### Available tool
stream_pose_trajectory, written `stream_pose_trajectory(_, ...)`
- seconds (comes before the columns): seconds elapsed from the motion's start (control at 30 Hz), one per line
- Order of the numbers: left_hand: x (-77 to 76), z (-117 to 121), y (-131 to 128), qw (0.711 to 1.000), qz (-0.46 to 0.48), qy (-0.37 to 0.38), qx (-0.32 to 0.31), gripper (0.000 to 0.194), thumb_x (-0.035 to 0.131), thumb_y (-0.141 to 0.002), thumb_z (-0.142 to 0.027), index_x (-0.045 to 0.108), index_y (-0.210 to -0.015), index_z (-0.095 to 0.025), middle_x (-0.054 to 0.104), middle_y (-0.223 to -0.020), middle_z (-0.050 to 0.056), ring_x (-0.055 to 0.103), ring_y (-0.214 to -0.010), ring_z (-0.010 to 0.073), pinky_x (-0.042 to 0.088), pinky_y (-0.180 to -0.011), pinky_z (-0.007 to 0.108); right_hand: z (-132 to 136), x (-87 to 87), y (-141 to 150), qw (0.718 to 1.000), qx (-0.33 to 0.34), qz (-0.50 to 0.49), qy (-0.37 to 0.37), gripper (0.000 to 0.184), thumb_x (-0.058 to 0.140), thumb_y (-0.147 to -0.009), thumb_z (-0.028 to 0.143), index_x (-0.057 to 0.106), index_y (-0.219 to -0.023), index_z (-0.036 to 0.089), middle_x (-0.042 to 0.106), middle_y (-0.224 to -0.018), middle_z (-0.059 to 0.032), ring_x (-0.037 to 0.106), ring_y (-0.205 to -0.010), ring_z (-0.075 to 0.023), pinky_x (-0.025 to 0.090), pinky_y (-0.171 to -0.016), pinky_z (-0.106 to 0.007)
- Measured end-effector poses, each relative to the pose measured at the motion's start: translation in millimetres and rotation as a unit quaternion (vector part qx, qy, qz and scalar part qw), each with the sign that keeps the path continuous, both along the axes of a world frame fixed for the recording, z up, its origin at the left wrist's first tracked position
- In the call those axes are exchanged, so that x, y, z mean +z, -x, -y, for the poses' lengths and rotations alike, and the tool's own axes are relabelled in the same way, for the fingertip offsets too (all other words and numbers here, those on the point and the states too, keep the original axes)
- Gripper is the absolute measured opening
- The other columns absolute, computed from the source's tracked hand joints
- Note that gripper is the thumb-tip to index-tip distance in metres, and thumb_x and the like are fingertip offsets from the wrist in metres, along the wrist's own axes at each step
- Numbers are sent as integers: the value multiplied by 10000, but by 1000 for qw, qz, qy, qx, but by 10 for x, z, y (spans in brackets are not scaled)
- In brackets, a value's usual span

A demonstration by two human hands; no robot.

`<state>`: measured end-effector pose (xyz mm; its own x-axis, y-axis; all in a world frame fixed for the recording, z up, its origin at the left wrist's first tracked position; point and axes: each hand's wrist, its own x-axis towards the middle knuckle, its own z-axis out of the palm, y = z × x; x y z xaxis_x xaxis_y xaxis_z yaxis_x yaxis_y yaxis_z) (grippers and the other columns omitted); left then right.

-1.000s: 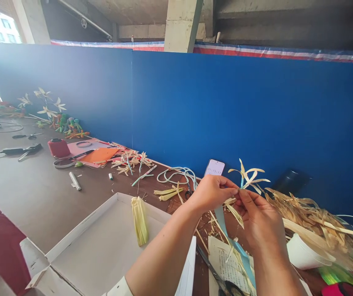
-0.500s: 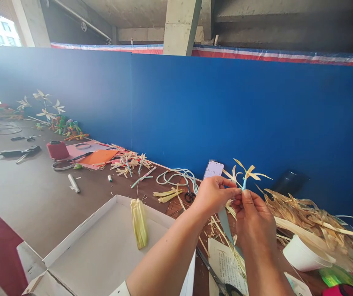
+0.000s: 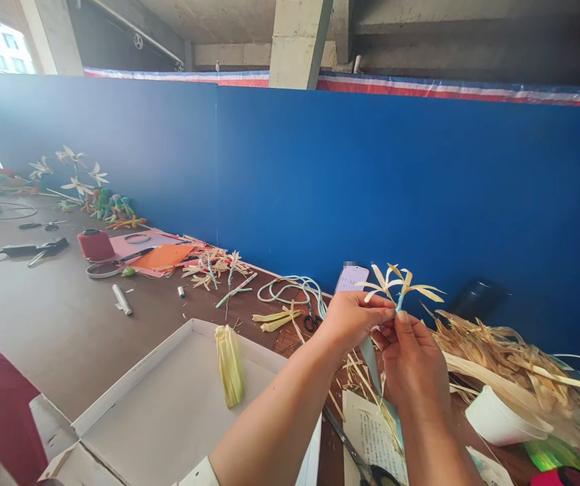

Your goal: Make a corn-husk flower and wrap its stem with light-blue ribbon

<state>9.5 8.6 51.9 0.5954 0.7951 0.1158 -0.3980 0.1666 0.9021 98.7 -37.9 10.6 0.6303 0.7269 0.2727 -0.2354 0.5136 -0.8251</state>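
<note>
Left hand (image 3: 353, 320), head view: thumb and fingers pinched together at the lower stem of a pale husk flower (image 3: 407, 278), fingertips meeting those of the right hand (image 3: 415, 354), which grips the same blue-wrapped stem between thumb and curled fingers. Flower stands upright just above both sets of fingertips, its narrow petals splayed to either side, blue wall (image 3: 411, 182) behind. A pale blue ribbon (image 3: 369, 361) hangs down below the joined fingers, between the forearms. Phone (image 3: 353, 278) beyond the left hand, propped near the wall's foot. Under the forearms, a printed sheet (image 3: 368, 422) with large scissors (image 3: 350, 449) partly across it. Heap of dry husks (image 3: 502, 351) to the right of the right hand; white cup (image 3: 505, 415) tipped below the heap. Left of the left forearm, a shallow white box (image 3: 163, 412) holding one yellow-green husk piece (image 3: 229, 368).
</note>
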Motion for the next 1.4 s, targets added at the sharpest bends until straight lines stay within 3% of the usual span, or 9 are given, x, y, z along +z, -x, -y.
stream_pose_trajectory(0.43,36,26,16,999,-48,-17,12,162,717,-658,-237,638,-723,-112,533,-537,-10,513,-517,87,417,-537,217,-44,-43,41,999,23,-32,-29,161,711,-727,331,634,-787,202,625,-764,17,548,-642,-87,481,-658,-239)
stream_pose_trajectory(0.63,42,47,57,993,-90,-63,33,100,654,-699,-218,661,-731,-124,548,-571,-9,498,-529,81,428,-571,221,-24,-24,47,994,84,-74,-17,195,733,-701,308,657,-840,195,643,-831,7,556,-668,-78,473,-628,-208)
stream_pose_trajectory(0.8,38,63,71,984,-137,-103,51,139,630,-715,-250,695,-788,-150,605,-653,4,524,-583,97,438,-590,222,32,6,29,998,49,-37,-8,183,711,-726,324,639,-871,240,682,-916,-8,623,-838,-137,493,-729,-285)
stream_pose_trajectory(1.03,32,48,52,963,-198,-152,100,175,647,-688,-281,721,-775,-149,595,-636,-4,484,-598,89,391,-588,203,78,6,-35,991,-84,49,97,325,739,-670,400,686,-931,215,699,-933,-47,629,-857,-186,482,-816,-345)
stream_pose_trajectory(1.27,65,62,75,976,-170,-115,70,136,657,-651,-211,696,-742,-118,554,-593,-18,442,-557,65,345,-549,189,81,40,-35,999,-34,-10,39,254,770,-640,337,685,-837,201,689,-825,-26,612,-744,-137,493,-727,-274)
stream_pose_trajectory(1.4,43,40,82,972,-181,-132,75,172,659,-646,-248,699,-759,-125,538,-568,-24,427,-534,65,330,-530,193,94,51,-34,997,-36,-43,48,282,808,-588,320,676,-809,205,679,-773,-3,593,-687,-98,478,-671,-210)
